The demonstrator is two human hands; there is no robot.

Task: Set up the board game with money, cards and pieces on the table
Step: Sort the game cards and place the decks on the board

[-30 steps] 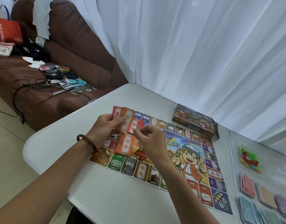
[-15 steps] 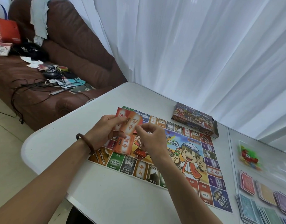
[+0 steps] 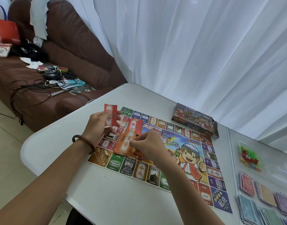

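Open tabletop [image 3: 58, 133] left of board [image 3: 142, 172]

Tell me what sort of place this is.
Probably a home living room: a brown leather sofa strewn with cables and a red bag, sheer white curtains, and a white table where the left hand and right hand hold cards over a game board.

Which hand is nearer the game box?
Right. The right hand, pinching orange cards over the board, is left of the game box; the left hand, holding red cards, is farther left.
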